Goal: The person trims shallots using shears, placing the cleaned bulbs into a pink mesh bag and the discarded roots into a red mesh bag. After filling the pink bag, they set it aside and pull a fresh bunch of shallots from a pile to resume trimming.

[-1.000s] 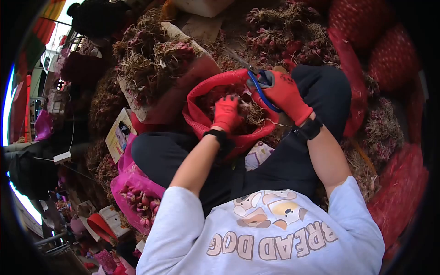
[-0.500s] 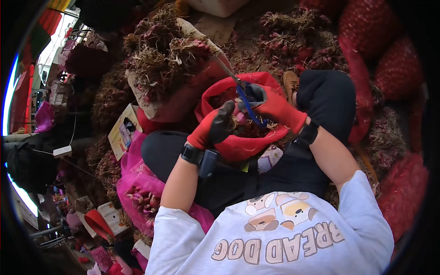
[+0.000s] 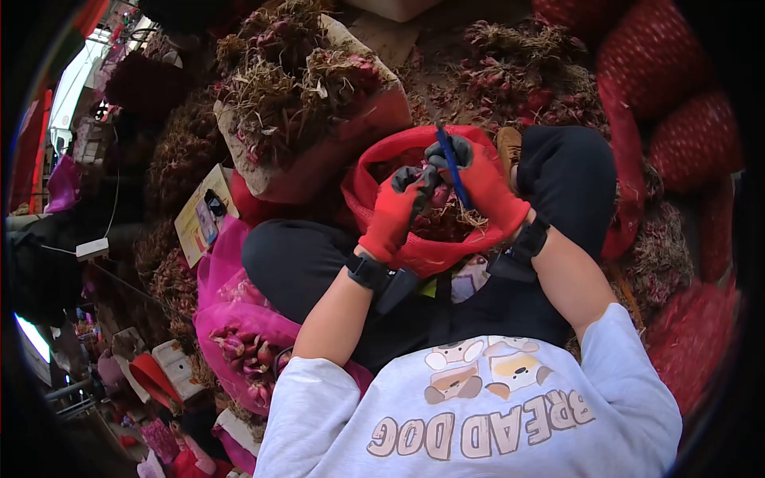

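Observation:
Both hands wear red gloves with dark palms and fingertips, and they meet over an open red mesh bag (image 3: 369, 171) between the legs. My right hand (image 3: 482, 179) is closed on blue-handled scissors (image 3: 451, 163), seen nearly edge-on, with the blades not clearly visible. My left hand (image 3: 398, 209) is closed, its fingertips pinched beside the right ones. A pinkish shallot (image 3: 440, 196) shows at the left fingertips, mostly hidden by them. Inside the bag lie more reddish bulbs and dry scraps.
Dried shallot bunches (image 3: 275, 95) are heaped on a pale block at the upper left. A pink mesh bag (image 3: 239, 342) of shallots lies by the left knee. Full red mesh sacks (image 3: 657, 60) stand at the right. A card (image 3: 203, 215) with a dark object leans at the left.
The scissors have turned from pointing up and left to nearly upright. My left hand has moved right, and its fingers have closed in beside the right hand.

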`<action>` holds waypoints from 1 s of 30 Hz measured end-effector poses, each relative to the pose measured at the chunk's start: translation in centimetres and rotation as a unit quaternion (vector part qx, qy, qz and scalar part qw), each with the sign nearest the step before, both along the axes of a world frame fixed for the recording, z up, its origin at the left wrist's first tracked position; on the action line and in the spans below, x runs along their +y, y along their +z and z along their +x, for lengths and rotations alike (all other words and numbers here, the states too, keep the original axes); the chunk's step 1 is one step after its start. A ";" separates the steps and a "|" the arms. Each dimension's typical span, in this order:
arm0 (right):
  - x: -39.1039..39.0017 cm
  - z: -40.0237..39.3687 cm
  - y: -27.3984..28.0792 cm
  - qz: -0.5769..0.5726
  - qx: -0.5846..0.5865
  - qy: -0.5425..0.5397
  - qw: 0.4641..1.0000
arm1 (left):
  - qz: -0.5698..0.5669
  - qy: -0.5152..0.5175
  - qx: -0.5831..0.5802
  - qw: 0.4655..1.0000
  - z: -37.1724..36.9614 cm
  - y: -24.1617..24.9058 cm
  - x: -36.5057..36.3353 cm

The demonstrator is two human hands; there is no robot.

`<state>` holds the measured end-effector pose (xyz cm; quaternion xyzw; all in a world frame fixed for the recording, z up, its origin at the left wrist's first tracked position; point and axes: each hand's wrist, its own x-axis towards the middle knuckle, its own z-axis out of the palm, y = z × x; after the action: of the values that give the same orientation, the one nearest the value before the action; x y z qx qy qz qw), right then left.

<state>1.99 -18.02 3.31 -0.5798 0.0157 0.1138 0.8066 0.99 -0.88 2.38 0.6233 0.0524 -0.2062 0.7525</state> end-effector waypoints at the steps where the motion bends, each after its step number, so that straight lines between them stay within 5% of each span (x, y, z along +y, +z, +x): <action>1: 0.1 0.0 -0.1 0.014 0.011 0.003 1.000 | 0.010 0.015 -0.008 1.000 -0.2 0.0 -0.1; 2: 0.1 0.0 -0.4 0.013 0.016 0.000 1.000 | -0.005 0.121 -0.044 0.992 -0.1 -0.7 -0.9; 5: 0.1 0.2 -1.0 0.036 0.030 -0.009 0.999 | 0.115 0.115 -0.276 0.947 -0.1 -1.1 -1.2; 6: -0.1 0.0 -1.1 0.060 0.039 -0.008 0.997 | 0.242 0.040 -0.383 0.890 0.3 0.7 -0.7; 10: 0.2 -0.3 -0.3 0.114 0.051 -0.031 0.992 | 0.277 -0.017 -0.495 0.823 0.2 2.2 -0.5; 13: -0.2 -0.3 -0.4 0.108 0.060 0.010 0.992 | 0.049 0.091 -0.224 0.969 -0.8 -0.1 -1.1; 14: 0.0 -0.4 0.3 0.132 0.076 0.000 0.988 | -0.034 0.074 -0.034 0.996 -0.3 0.2 -0.8; 18: 0.9 -0.8 0.3 0.148 0.083 0.037 0.985 | -0.107 0.214 -0.065 0.969 0.5 -0.6 -0.4; 20: 0.8 -1.9 1.4 0.184 0.116 0.097 0.971 | -0.036 0.183 -0.108 0.977 0.8 -1.9 0.0; 26: 1.4 -1.6 2.4 0.204 0.129 -0.031 0.970 | 0.105 0.111 -0.276 0.949 -0.4 0.3 -0.2; 30: 1.1 -1.3 1.3 0.268 0.119 0.099 0.951 | 0.167 0.149 -0.360 0.906 0.1 -1.2 -0.4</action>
<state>0.71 -16.94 4.65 -0.3231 0.0226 0.2609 0.9094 1.11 -1.29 1.21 0.7566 -0.0961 0.1586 0.6271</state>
